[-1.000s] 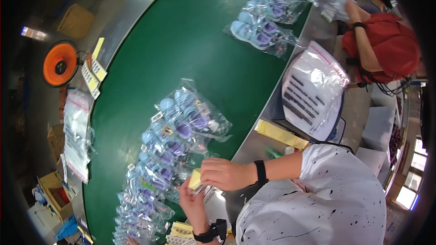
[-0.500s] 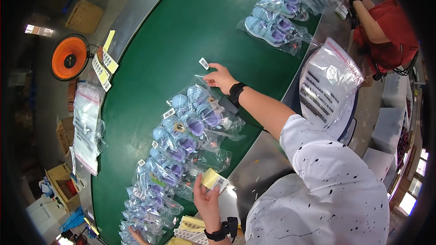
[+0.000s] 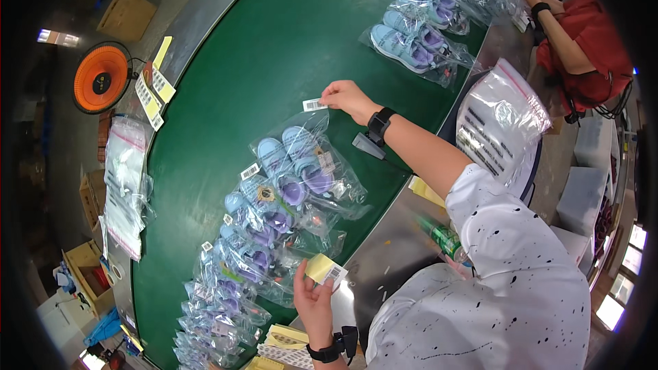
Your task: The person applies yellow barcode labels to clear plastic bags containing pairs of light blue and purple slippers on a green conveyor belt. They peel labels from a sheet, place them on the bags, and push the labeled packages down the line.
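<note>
Small white label [image 3: 314,104] pinched at the fingertips of the right hand [image 3: 348,98], held just above the green belt [image 3: 274,41], close over the top edge of the nearest bag [image 3: 305,164] of pale blue shoes. Left hand [image 3: 314,299] low near the belt's edge, fingers closed round a yellow-backed label sheet [image 3: 326,270]. Step in hand, as I judge it: sticking a label on a bagged pair. Next move calls for lowering the label flat onto the plastic and pressing it smooth, without creasing the loose film

Bags overlap in a row [image 3: 240,267] running down the belt toward the lower left; several already carry small white tags. Two more bagged pairs [image 3: 418,34] lie farther up, well apart. A second person in a red top [image 3: 589,62] works there, hands at other bags

Beside the belt, a steel bench [image 3: 391,247] with a stack of printed empty bags [image 3: 500,130]. Across the belt: more empty bags [image 3: 123,185], yellow slips [image 3: 154,85], an orange fan [image 3: 101,77], cardboard boxes [image 3: 127,14] on the floor
</note>
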`<control>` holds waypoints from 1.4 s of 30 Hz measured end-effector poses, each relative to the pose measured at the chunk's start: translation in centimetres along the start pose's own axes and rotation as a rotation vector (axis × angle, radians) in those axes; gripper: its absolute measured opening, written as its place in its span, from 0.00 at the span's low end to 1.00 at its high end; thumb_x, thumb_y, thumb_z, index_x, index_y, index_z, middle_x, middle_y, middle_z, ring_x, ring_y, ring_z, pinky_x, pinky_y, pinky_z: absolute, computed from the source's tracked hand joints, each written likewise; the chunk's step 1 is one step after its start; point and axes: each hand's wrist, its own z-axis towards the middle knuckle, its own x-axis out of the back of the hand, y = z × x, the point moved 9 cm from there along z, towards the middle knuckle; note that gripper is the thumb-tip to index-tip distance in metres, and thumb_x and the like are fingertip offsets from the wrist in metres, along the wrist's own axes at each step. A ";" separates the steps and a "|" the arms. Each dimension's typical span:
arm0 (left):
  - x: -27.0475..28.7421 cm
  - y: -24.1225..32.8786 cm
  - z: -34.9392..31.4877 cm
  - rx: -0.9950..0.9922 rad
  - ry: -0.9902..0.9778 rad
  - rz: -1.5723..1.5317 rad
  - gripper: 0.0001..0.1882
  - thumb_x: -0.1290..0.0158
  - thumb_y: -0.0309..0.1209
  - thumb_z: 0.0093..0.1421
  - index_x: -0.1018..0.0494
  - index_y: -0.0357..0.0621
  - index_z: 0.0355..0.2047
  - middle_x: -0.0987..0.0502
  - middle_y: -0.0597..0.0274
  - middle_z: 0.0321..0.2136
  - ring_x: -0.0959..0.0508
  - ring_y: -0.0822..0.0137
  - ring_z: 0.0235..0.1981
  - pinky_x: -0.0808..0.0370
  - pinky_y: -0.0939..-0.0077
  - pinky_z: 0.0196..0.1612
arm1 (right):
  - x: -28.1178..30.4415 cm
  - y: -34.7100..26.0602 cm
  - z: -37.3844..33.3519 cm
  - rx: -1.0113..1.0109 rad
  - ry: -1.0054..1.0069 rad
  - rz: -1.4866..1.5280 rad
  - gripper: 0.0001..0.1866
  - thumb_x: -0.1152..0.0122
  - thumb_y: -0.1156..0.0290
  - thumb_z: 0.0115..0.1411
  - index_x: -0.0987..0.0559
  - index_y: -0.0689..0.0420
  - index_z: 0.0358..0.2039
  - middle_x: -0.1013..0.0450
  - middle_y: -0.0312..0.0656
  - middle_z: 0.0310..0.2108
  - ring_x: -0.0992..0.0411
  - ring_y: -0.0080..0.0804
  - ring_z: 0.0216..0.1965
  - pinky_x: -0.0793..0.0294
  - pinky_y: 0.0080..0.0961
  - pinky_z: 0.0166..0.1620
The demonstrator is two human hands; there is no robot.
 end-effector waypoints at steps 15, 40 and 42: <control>-0.3 1.0 0.0 0.000 0.061 0.014 0.34 0.49 0.14 0.57 0.46 0.37 0.63 0.25 0.50 0.44 0.21 0.72 0.36 0.24 0.82 0.40 | 2.7 -3.8 0.5 0.470 0.292 -0.677 0.19 0.43 0.80 0.49 0.26 0.60 0.45 0.24 0.47 0.25 0.23 0.37 0.27 0.24 0.30 0.34; -3.6 3.6 0.7 -0.077 0.155 -0.101 0.17 0.51 0.19 0.60 0.32 0.32 0.51 0.23 0.54 0.42 0.22 0.69 0.40 0.20 0.79 0.40 | -1.3 -1.9 -6.4 0.565 -0.004 -0.646 0.06 0.50 0.82 0.49 0.29 0.59 0.28 0.29 0.51 0.25 0.29 0.53 0.31 0.31 0.42 0.33; -3.6 3.8 0.8 -0.080 0.160 -0.090 0.17 0.51 0.19 0.60 0.32 0.32 0.51 0.23 0.54 0.41 0.21 0.69 0.40 0.20 0.79 0.40 | -5.6 -1.9 -8.9 0.570 -0.199 -0.521 0.05 0.50 0.82 0.50 0.29 0.59 0.29 0.30 0.52 0.26 0.29 0.53 0.31 0.31 0.42 0.34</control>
